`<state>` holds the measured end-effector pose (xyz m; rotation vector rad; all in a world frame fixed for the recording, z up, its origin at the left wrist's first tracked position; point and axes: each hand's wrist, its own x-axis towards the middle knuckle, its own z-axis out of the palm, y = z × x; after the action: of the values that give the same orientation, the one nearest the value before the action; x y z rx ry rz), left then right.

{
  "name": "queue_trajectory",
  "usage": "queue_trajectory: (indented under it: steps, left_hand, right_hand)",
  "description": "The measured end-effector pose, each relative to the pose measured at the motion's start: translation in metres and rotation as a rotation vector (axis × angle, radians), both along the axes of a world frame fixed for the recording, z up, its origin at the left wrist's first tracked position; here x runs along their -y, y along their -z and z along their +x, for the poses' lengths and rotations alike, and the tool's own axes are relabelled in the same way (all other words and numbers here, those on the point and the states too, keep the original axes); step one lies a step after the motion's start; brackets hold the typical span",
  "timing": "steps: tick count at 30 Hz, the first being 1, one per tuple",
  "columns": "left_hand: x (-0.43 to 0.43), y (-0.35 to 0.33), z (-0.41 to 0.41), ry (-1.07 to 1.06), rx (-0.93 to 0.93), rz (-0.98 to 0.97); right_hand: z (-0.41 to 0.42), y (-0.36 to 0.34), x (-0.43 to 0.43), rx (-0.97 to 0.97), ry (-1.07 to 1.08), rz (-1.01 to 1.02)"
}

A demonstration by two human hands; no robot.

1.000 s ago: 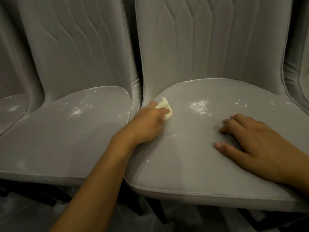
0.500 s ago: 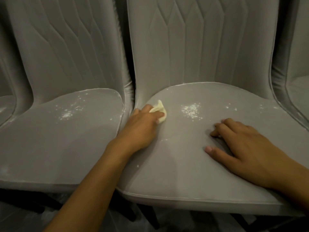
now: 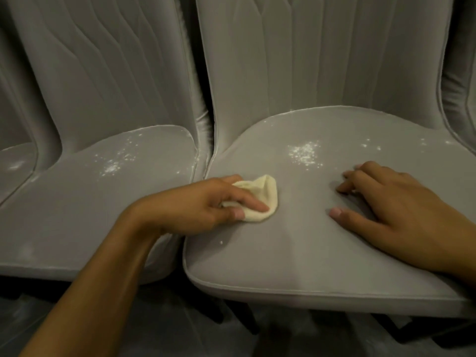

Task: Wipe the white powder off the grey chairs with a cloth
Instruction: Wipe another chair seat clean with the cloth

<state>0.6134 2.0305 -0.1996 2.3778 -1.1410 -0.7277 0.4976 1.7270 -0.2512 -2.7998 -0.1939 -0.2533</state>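
Two grey upholstered chairs stand side by side. On the seat of the right chair [image 3: 296, 253] my left hand [image 3: 203, 204] grips a small pale yellow cloth [image 3: 260, 199] and presses it down near the seat's left side. A patch of white powder [image 3: 305, 154] lies on this seat behind and to the right of the cloth, with smaller specks [image 3: 371, 146] further right. My right hand [image 3: 401, 212] rests on the same seat, fingers spread. The left chair's seat [image 3: 77, 215] carries a scatter of white powder [image 3: 116, 162] too.
Tall quilted backrests [image 3: 322, 55] rise behind both seats. Part of another grey chair [image 3: 15, 163] shows at the far left and one more at the far right edge [image 3: 463, 99]. Dark chair legs and a pale floor [image 3: 154, 331] lie below the seats.
My left hand has drawn the cloth from the seat's back left corner toward the front and middle. The right hand stays planted on the seat. The camera has shifted slightly.
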Motion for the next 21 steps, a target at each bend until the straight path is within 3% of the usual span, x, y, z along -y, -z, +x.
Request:
queue_trajectory:
  steps: [4, 11, 15, 18, 21]
  left_hand:
    - [-0.011, -0.01, -0.005, 0.08, -0.132, 0.005]
    - [-0.037, -0.013, -0.012, 0.075, -0.206, 0.027]
    - [-0.027, -0.004, -0.011, -0.013, -0.068, -0.032]
    - [0.008, 0.012, -0.011, -0.073, 0.149, -0.114]
    - [0.05, 0.025, 0.003, -0.192, 0.261, -0.068]
  right_hand:
    - [0.001, 0.001, 0.001, 0.003, 0.002, 0.012]
    - [0.002, 0.004, 0.0, -0.006, 0.021, -0.008]
    - [0.003, 0.002, -0.001, -0.015, 0.018, -0.034]
    - [0.002, 0.0, -0.002, -0.015, 0.018, -0.044]
    - [-0.001, -0.003, -0.003, -0.026, 0.023, -0.053]
